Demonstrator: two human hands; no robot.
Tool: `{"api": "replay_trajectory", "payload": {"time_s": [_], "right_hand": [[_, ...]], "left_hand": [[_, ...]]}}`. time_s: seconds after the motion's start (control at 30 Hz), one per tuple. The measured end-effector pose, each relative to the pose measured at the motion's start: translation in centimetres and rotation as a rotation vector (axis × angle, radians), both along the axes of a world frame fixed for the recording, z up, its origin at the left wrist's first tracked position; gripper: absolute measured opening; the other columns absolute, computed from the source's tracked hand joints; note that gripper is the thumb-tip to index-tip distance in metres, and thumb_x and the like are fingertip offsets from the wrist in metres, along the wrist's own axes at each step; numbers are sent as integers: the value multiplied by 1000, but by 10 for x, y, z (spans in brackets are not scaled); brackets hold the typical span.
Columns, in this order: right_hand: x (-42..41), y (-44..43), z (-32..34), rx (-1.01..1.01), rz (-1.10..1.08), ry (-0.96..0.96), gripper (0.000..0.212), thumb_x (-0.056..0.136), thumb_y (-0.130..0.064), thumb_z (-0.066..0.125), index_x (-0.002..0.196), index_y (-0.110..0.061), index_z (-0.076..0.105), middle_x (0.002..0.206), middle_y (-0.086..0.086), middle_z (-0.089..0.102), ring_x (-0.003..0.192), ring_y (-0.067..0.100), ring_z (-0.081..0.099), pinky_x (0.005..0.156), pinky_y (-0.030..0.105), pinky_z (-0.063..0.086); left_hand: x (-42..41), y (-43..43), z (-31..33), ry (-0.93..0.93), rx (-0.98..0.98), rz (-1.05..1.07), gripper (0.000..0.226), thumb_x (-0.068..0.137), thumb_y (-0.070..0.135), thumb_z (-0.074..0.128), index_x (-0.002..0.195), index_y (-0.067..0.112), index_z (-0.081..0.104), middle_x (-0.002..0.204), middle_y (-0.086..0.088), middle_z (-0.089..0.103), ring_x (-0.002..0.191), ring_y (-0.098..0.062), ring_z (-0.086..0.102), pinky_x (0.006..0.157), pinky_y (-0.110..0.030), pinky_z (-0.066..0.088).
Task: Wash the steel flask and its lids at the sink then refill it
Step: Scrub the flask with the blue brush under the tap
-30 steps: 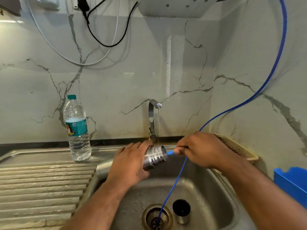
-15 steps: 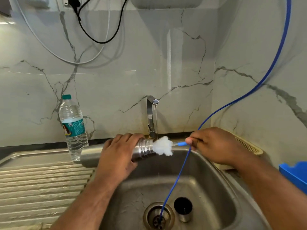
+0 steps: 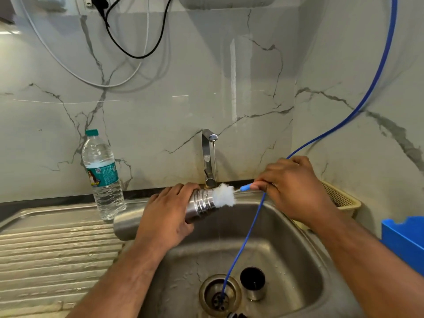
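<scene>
Flask point(image 3: 202, 203) lies sideways over the back edge of the sink point(image 3: 275, 244), left grip point(image 3: 165, 216) curled around its body. Right grip point(image 3: 296, 187) pinches the brush point(image 3: 223, 198) handle, bristles at the flask's mouth.

Clear plastic water bottle, teal cap and label point(image 3: 103, 177): upright at back of ribbed steel drainboard point(image 3: 46, 249). Thin blue hose point(image 3: 239, 252) descends from upper right. Beige mesh basket point(image 3: 341, 198) and blue plastic bin point(image 3: 403, 244) at right. Black cable point(image 3: 137, 57) and white cable point(image 3: 101, 84) hang on the marble wall point(image 3: 183, 111).

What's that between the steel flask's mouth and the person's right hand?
Head view: a white fluffy brush head at the steel flask mouth, its blue handle running to the right hand.
</scene>
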State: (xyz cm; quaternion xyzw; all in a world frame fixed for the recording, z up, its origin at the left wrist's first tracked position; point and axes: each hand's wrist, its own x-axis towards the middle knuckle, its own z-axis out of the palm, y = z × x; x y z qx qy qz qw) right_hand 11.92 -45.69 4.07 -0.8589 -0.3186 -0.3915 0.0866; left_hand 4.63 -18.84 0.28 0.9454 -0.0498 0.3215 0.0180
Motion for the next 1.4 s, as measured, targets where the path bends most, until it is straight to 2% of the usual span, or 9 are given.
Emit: {"api": "replay_trajectory", "payload": {"time_s": [0.17,0.37,0.6,0.7,0.8,1.0,1.07,1.27,1.4], "right_hand": [[-11,29,-8,-49,81,-128,16,90,-43,66,85,-31,76,77,-12,67,77,16,60,96,37,30],[-2,-5,2,171,-170,545,42,104,-54,45,88,-26,72,91,-2,72,86,21,65,82,38,54],[-10,30,-17,-136,68,6,43,84,-61,69,116,-34,67,103,-13,71,98,12,68,114,45,37],[-4,38,-25,-64,162,-136,13,83,-24,79,94,-24,72,81,-7,67,77,22,65,80,35,47],[-9,33,-22,-47,137,-53,11,87,-26,72,96,-32,74,82,-11,68,74,18,64,60,32,48],[-24,42,-22,338,231,1187,31,108,-29,52,97,-15,78,54,-3,57,40,9,38,46,25,33],[-27,40,-24,401,258,1355,38,111,-31,44,103,-7,73,52,2,52,35,10,29,41,22,24],[-37,43,-17,-109,93,465,35,97,-62,54,121,-37,52,101,-15,65,88,7,61,74,36,54],[-48,50,-11,-217,-41,138,16,104,-40,47,112,-32,59,104,-8,66,91,18,64,65,33,43]], "left_hand": [[3,-17,-8,36,-96,-99,94,68,41,86,145,41,33,130,15,55,109,-6,54,97,-30,50],[6,-3,-4,-92,30,-11,100,51,29,98,138,34,49,124,9,63,110,-16,62,105,-43,45],[2,1,-6,-85,-49,-3,95,61,29,93,141,38,42,123,11,60,110,-13,58,104,-42,45],[2,5,-5,-87,-75,-12,94,61,28,93,139,39,42,122,11,61,110,-14,59,103,-43,44],[2,6,-4,-110,-27,-4,94,59,29,94,138,40,44,122,12,61,110,-13,59,106,-45,41],[5,12,-5,-93,132,-15,98,49,21,97,133,40,51,124,15,61,115,-15,58,113,-55,36],[7,13,-6,-51,131,-27,99,49,21,97,134,42,50,126,17,60,118,-13,57,113,-57,35],[9,17,-8,-34,50,7,92,60,28,93,138,44,46,128,17,58,120,-12,55,113,-54,37],[8,17,-9,-61,-1,-15,88,62,28,91,138,43,47,126,16,58,118,-12,55,113,-48,35]]}}
